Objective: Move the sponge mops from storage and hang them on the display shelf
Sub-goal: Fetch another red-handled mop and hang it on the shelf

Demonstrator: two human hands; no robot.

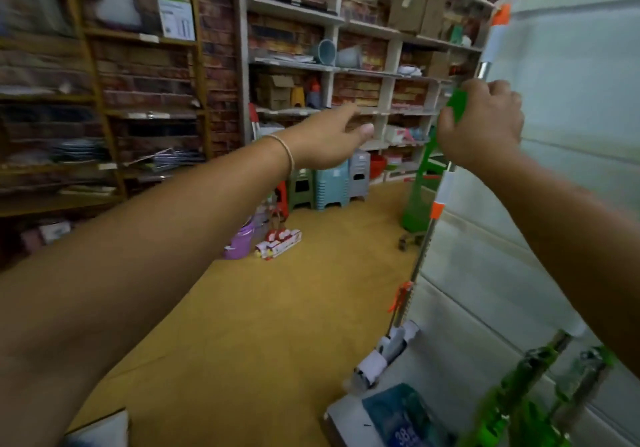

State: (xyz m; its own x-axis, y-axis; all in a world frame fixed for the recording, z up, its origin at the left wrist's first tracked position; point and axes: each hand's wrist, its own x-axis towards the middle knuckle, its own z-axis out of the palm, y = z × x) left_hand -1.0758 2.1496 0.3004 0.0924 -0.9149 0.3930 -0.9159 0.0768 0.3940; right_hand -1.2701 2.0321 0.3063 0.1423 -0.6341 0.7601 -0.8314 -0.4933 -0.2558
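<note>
The right hand [481,124] grips the sponge mop [427,238] upright against the white display shelf [561,107], the left hand [329,138] open beside it; a missed hook could drop the mop.

- The sponge mop [424,252] stands upright against the display shelf [554,135], at 3 o'clock.
- Stools [329,183] sit on the floor [277,308] at 12 o'clock, below the wall shelves [346,72].
- A bucket [239,242] lies at 11 o'clock of the mop's head.
</note>
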